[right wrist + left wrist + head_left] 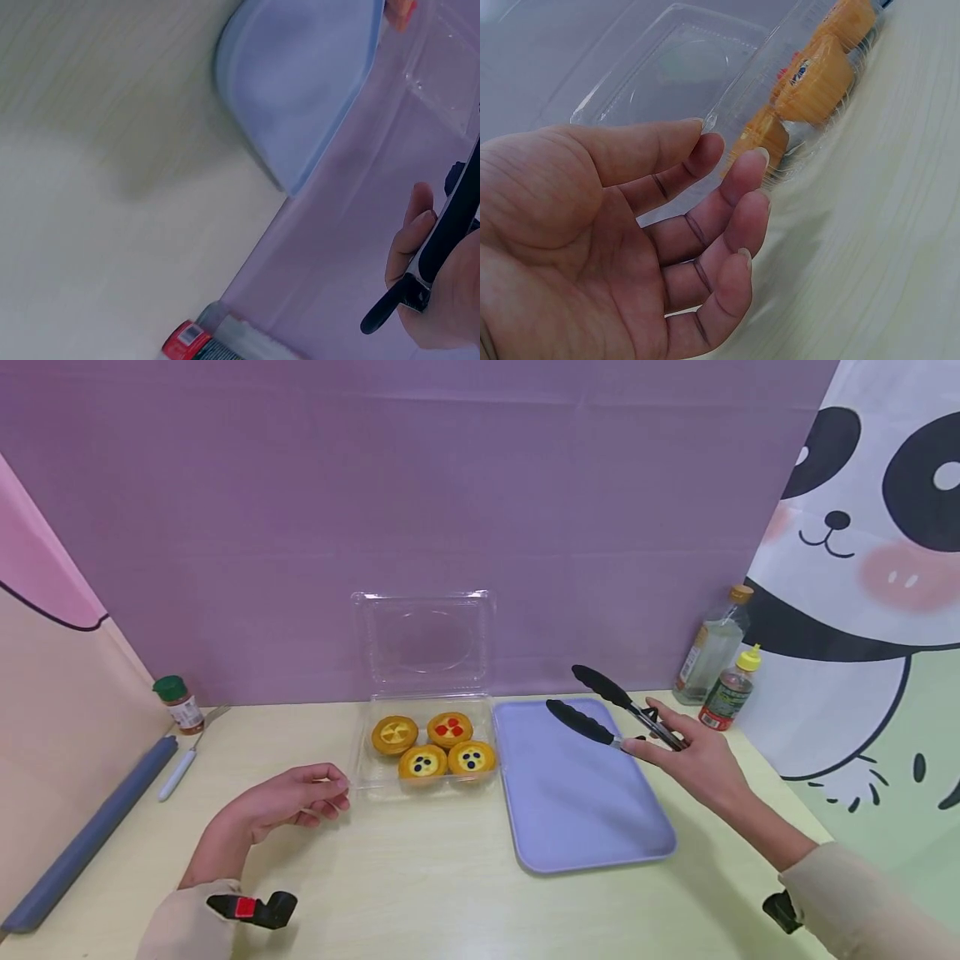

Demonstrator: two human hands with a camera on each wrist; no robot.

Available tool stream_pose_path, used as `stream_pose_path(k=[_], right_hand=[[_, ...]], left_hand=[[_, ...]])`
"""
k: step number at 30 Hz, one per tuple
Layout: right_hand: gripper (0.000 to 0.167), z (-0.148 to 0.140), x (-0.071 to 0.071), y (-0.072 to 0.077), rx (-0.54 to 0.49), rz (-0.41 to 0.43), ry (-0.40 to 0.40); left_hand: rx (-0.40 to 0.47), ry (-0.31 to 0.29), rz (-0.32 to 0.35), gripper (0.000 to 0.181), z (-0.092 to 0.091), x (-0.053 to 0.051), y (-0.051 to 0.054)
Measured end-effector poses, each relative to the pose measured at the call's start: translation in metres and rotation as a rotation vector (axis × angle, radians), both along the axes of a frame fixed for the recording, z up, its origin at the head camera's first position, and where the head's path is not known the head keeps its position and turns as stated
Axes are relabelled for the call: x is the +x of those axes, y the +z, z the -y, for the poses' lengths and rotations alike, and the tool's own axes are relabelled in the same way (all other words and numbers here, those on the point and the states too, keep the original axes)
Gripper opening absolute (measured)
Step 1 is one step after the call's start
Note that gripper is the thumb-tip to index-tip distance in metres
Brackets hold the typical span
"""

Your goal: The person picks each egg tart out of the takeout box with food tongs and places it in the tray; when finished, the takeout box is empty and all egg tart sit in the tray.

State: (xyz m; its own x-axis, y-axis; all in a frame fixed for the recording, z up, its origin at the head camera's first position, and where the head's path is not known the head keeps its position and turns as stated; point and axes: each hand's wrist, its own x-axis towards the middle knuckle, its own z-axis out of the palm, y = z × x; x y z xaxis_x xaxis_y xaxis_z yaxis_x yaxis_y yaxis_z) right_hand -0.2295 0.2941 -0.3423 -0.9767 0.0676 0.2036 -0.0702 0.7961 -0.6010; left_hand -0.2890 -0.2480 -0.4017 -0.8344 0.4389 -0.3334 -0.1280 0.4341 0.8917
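Observation:
My right hand [701, 758] grips a pair of black-tipped tongs [602, 686] by the metal handles, above the lavender tray [577, 810]. The tongs' two tips stand apart with nothing between them. At the front left corner of a clear plastic container [367, 777] is my left hand [288, 797], its fingers loosely curled and holding nothing; whether the fingertips touch the container, I cannot tell. Inside the container sit several egg tarts [423, 763], with blue dots, red pieces or a plain yellow pattern on top. The container's clear lid [423, 647] stands raised at the back.
At the back right stand a glass bottle [708, 647] and a yellow-capped squeeze bottle [727, 693]. On the left are a green-lidded jar [182, 706], a fork [178, 774] with a pale handle and a long blue roll [93, 835]. A purple cloth [300, 527] hangs behind the table.

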Motion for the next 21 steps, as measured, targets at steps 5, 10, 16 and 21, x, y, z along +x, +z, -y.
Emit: stream_pose_path(k=[5,10,16,21], right_hand=[[0.087,0.018,-0.006,-0.001,-0.035,0.030,0.011],[0.090,0.036,-0.011,-0.004,-0.006,0.041,0.044],[0.088,0.061,-0.018,-0.004,-0.002,0.022,0.078],[0.085,0.083,-0.027,-0.004,0.043,0.011,0.106]], left_hand=[[0.006,-0.001,0.002,0.036,0.001,0.002,0.001],[0.006,-0.003,-0.002,0.035,0.001,0.003,0.000],[-0.014,0.008,-0.007,0.037,0.000,0.002,0.000],[-0.017,0.011,-0.004,0.039,-0.002,0.001,0.001]])
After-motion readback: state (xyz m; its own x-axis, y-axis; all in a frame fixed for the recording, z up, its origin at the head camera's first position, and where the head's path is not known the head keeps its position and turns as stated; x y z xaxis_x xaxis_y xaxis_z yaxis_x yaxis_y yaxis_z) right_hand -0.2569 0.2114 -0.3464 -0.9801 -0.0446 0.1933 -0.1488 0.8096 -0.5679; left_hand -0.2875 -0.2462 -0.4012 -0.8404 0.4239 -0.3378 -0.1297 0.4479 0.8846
